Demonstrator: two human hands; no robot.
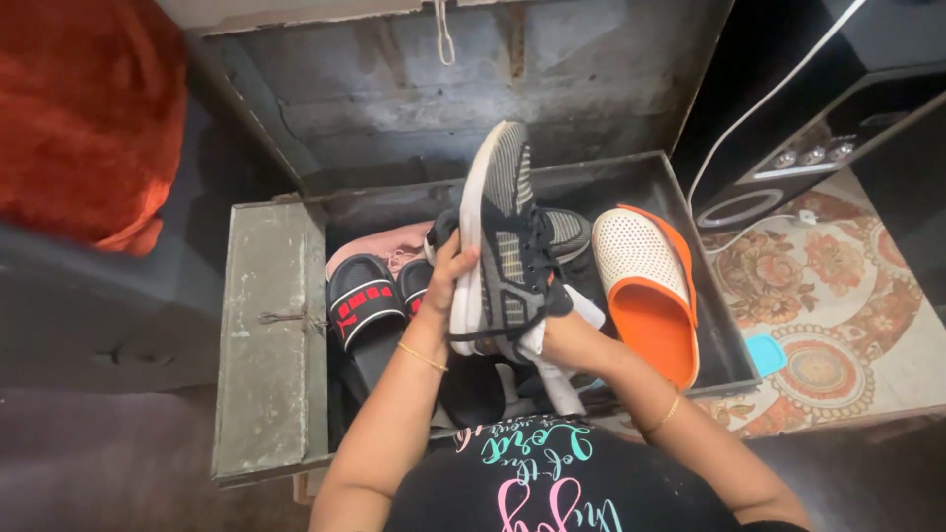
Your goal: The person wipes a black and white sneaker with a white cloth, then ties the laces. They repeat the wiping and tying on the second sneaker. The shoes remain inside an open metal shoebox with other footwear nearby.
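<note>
Over the trunk [271, 325], sneaker [503, 246] (upended) between both hands.

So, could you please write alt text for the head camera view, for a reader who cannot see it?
A person's left hand and right hand hold a grey and black sneaker upright over an open metal trunk. Inside lie black and red slides, an orange and white clog and a pink shoe.
</note>
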